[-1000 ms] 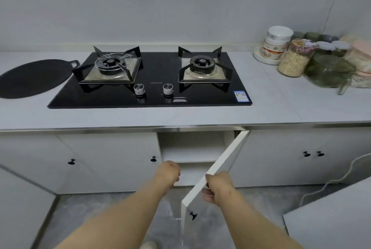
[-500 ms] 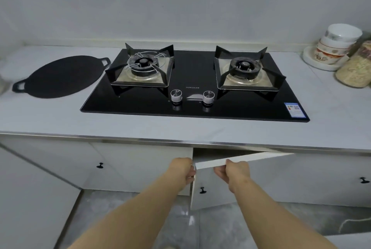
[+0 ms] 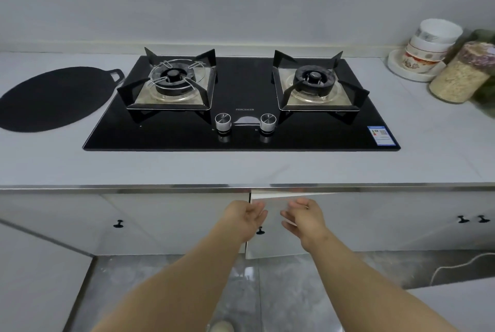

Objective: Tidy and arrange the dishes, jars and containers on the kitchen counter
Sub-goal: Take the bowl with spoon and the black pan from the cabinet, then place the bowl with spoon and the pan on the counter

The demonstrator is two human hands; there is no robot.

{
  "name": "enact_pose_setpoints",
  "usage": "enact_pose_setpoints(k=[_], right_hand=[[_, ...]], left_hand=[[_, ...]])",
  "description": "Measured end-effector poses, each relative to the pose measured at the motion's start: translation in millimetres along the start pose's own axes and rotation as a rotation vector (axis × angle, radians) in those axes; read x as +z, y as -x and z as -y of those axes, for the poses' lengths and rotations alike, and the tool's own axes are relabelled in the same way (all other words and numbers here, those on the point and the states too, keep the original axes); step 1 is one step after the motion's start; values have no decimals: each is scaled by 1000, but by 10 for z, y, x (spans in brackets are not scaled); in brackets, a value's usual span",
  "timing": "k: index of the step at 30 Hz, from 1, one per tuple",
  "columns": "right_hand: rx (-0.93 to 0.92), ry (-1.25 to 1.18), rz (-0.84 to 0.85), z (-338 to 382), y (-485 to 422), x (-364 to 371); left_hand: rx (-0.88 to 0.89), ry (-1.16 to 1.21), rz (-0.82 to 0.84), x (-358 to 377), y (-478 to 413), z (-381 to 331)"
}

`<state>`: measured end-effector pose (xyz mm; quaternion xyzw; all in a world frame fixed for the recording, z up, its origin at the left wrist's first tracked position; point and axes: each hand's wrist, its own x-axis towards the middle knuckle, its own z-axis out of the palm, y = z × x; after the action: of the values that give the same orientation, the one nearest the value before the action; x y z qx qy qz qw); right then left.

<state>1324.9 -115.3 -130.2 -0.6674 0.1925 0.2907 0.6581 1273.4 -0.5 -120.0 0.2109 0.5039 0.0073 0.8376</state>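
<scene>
stacked bowls (image 3: 431, 45), full grain jar (image 3: 461, 77) beside

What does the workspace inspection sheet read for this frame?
Surface: grey counter, black gas hob set in.
Job's things: stacked bowls on white plate; grain jar beside them.
Clutter: flat black pan left of hob.
Grips: left hand and right hand open, holding nothing, at the ajar cabinet door.
Cables: white cable on floor, right.
Surroundings: white cabinets, grey wall.
</scene>
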Motion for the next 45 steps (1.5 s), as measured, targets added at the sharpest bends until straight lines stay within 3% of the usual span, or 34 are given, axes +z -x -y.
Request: enact_pose_setpoints(k=[14,25,31,36,45], right_hand=[[76,-10,52,110,81,-45],[102,25,78,194,211,-216],[41,-36,22,390,358,-603],[-93,-96,-113,718,627,-1351],[-376,-162,-400,1408,1297,-2775]], left_hand=[[82,-137,104,-19,13,15],[148,-646,69,139,250,137],[229,-887,180,561,468,357],[343,-1063,324,1272,843,742],[522,-1137,689,2398,1735,1472]])
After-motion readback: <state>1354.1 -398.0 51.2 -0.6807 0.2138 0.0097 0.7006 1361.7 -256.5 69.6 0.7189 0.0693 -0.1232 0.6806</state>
